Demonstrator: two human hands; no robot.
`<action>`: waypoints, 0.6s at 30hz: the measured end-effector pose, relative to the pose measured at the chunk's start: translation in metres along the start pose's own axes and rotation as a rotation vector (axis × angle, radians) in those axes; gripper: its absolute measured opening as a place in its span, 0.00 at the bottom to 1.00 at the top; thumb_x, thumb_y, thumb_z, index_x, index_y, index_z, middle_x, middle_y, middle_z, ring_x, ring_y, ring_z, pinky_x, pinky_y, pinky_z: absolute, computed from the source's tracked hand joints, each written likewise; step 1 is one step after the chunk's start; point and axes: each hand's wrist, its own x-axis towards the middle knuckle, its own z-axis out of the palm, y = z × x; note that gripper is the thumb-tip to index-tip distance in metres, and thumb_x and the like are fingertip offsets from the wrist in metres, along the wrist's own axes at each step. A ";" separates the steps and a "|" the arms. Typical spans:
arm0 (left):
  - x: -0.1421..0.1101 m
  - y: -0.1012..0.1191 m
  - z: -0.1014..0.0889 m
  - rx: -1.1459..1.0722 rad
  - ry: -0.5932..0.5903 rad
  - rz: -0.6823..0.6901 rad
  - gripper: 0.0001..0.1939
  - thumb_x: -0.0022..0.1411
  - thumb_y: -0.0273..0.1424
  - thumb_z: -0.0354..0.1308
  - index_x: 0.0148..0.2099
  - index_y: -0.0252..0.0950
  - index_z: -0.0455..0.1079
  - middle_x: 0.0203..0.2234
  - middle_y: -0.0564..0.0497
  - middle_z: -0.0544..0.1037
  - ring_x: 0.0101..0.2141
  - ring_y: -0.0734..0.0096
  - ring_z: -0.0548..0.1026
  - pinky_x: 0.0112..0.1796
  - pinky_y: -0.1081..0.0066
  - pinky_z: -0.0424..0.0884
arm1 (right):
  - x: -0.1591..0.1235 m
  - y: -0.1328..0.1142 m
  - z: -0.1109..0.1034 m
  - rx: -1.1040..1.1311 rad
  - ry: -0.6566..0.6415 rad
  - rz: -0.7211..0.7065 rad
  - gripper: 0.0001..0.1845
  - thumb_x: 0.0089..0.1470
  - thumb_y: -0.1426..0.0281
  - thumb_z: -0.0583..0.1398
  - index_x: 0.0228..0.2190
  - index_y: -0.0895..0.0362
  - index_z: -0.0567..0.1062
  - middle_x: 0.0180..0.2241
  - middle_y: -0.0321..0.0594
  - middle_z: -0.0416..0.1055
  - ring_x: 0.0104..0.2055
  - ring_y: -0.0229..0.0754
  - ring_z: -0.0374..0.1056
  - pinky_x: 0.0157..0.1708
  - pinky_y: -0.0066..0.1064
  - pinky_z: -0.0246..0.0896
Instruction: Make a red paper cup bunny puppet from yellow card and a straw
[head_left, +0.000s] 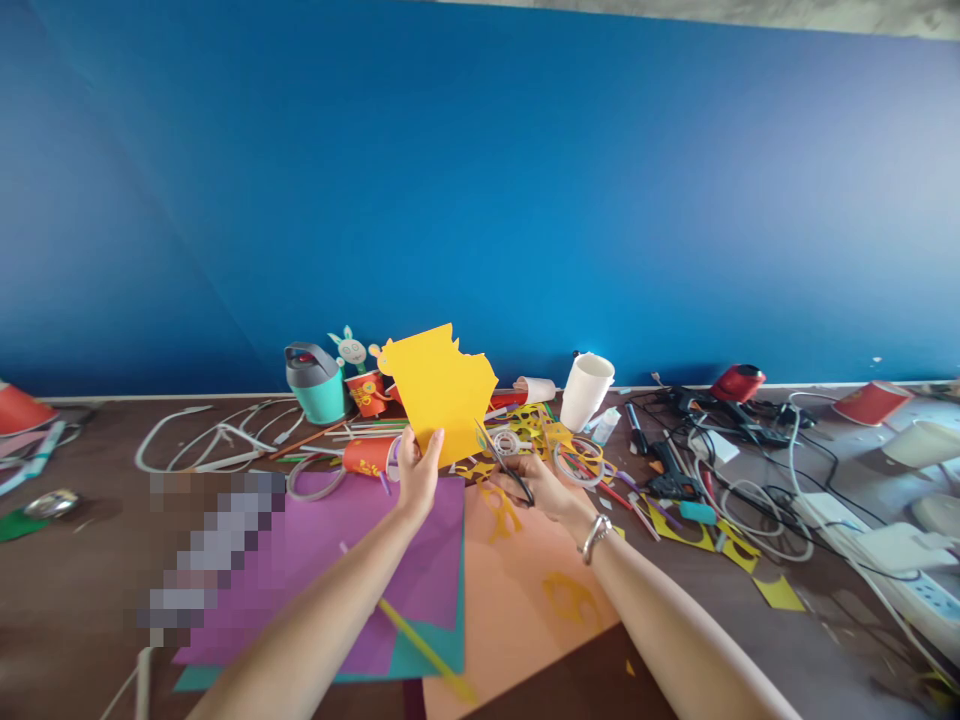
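My left hand (pixel 420 472) grips a sheet of yellow paper (pixel 444 390) by its lower left edge and holds it up above the table. The sheet's upper right edge is cut jagged. Scissors (pixel 504 458) are in my right hand (pixel 536 485), their blades apart and pointing up at the sheet's lower right edge. Whether the blades touch the paper I cannot tell. Below my hands lie purple paper (pixel 322 560) and orange paper (pixel 499 620), with yellow cut-out scraps (pixel 501 515) on the orange one.
Behind my hands stand a teal container (pixel 319 396), a red paper cup (pixel 366 393) and a white cup (pixel 587 392). A red cup (pixel 366 456) lies on its side. To the right are a black glue gun (pixel 671 475), tangled cables and a white power strip (pixel 919 590).
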 end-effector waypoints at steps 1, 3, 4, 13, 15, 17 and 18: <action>0.000 0.000 0.000 -0.002 0.000 0.001 0.13 0.54 0.38 0.61 0.38 0.38 0.65 0.31 0.52 0.74 0.32 0.71 0.74 0.34 0.72 0.71 | 0.000 0.000 0.000 0.004 0.001 0.001 0.10 0.50 0.66 0.61 0.23 0.60 0.70 0.17 0.31 0.62 0.15 0.28 0.50 0.15 0.22 0.45; 0.000 -0.001 0.000 -0.001 0.002 0.000 0.13 0.54 0.38 0.61 0.38 0.38 0.65 0.31 0.52 0.74 0.32 0.71 0.74 0.35 0.72 0.71 | 0.000 -0.001 0.000 0.009 0.002 0.005 0.10 0.49 0.66 0.61 0.22 0.60 0.70 0.17 0.31 0.62 0.15 0.28 0.49 0.15 0.22 0.44; 0.000 -0.001 0.000 0.002 0.003 0.000 0.13 0.54 0.39 0.61 0.38 0.38 0.65 0.31 0.52 0.74 0.32 0.71 0.74 0.35 0.71 0.71 | 0.000 -0.002 0.001 0.010 0.000 0.008 0.11 0.49 0.66 0.61 0.22 0.60 0.70 0.17 0.31 0.62 0.15 0.28 0.49 0.15 0.22 0.44; 0.001 -0.002 -0.001 0.003 0.008 0.005 0.13 0.54 0.38 0.61 0.36 0.38 0.64 0.30 0.53 0.74 0.30 0.72 0.73 0.33 0.72 0.71 | -0.001 -0.003 0.000 0.006 -0.006 0.023 0.12 0.48 0.63 0.62 0.23 0.60 0.71 0.17 0.30 0.62 0.15 0.28 0.49 0.15 0.22 0.44; 0.001 -0.002 -0.001 0.005 0.010 0.008 0.13 0.54 0.39 0.61 0.36 0.38 0.64 0.29 0.53 0.74 0.29 0.72 0.73 0.33 0.72 0.70 | -0.001 -0.002 0.000 0.001 -0.011 0.027 0.12 0.48 0.63 0.62 0.24 0.60 0.71 0.17 0.30 0.62 0.15 0.28 0.49 0.15 0.22 0.44; 0.002 -0.003 -0.001 0.003 0.011 0.012 0.12 0.54 0.38 0.61 0.35 0.38 0.64 0.29 0.54 0.74 0.29 0.72 0.73 0.32 0.72 0.70 | -0.001 -0.002 -0.001 -0.006 -0.016 0.029 0.12 0.48 0.63 0.62 0.23 0.60 0.71 0.16 0.30 0.61 0.15 0.28 0.49 0.15 0.23 0.44; 0.002 -0.003 -0.001 0.002 0.013 0.014 0.12 0.54 0.38 0.61 0.35 0.38 0.64 0.28 0.54 0.74 0.29 0.73 0.73 0.32 0.73 0.70 | -0.001 -0.002 -0.001 -0.011 -0.018 0.028 0.12 0.49 0.63 0.62 0.23 0.60 0.71 0.16 0.30 0.60 0.15 0.28 0.49 0.15 0.23 0.44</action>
